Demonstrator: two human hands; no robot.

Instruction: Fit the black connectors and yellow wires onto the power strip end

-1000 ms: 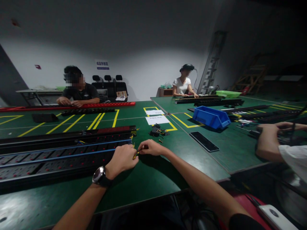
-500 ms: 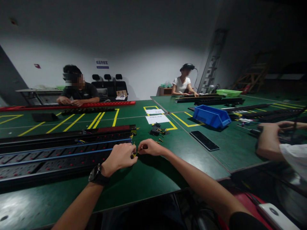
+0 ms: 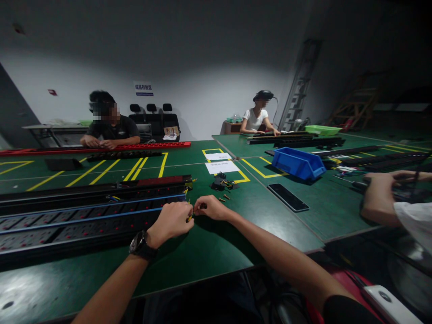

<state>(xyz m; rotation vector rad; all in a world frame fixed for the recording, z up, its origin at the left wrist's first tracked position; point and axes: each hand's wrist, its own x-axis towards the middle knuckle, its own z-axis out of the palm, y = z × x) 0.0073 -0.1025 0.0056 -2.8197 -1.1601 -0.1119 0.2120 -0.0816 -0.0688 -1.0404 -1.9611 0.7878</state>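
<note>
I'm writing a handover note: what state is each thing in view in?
Left hand: closed on yellow wires, partly hidden
Right hand: curled, grip unclear
Wristwatch: strapped on
Phone: lying flat, screen dark
Blue bin: upright, open-topped
Green tray: upright, open-topped
Paper sheets: lying flat
Small brownish pieces: lying loose

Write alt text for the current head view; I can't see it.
The left hand holds yellow wiring near the end of long black strips, the right hand close beside it; whether it pinches anything is unclear. A phone and blue bin sit farther right on the green table, with three other people around it.
</note>
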